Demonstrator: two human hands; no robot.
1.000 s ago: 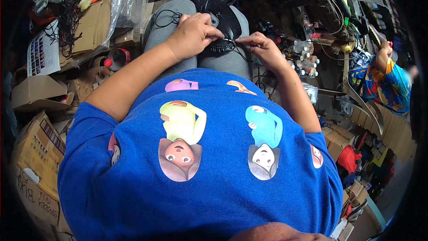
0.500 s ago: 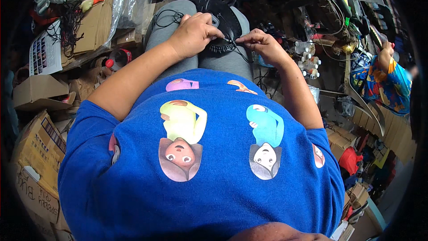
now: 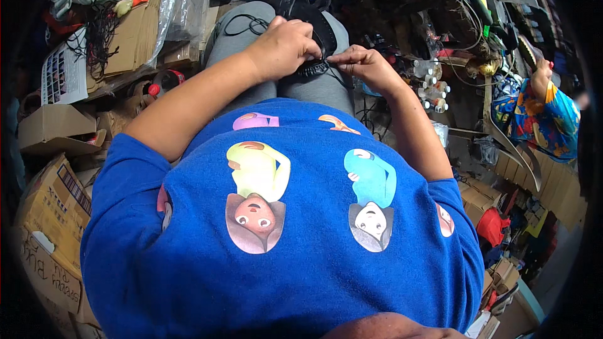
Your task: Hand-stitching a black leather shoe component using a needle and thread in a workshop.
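Note:
A black shoe [image 3: 325, 30] rests on my lap between my grey-trousered thighs, with a row of dark stitches [image 3: 308, 70] along its near edge. My left hand [image 3: 284, 48] bends over the shoe's left side, its thumb and forefinger pinched at that edge; what sits between them is hidden. From the other side my right hand [image 3: 366, 67] pinches black thread close to the left fingertips. A strand of it trails below the right fingers. More black thread [image 3: 251, 24] lies in loops over my left thigh.
Cardboard [image 3: 134, 25] in clear plastic and an open box [image 3: 58, 129] stand at left. Small clear bottles [image 3: 433, 91] cluster to the right, near a curved metal blade [image 3: 531, 166]. Another person's arm [image 3: 541, 81] in a colourful sleeve shows at far right.
My hands have drawn slightly closer together at the shoe's edge. The light, shiny bit seen between the fingertips before no longer shows. My left fingers have curled further over the shoe.

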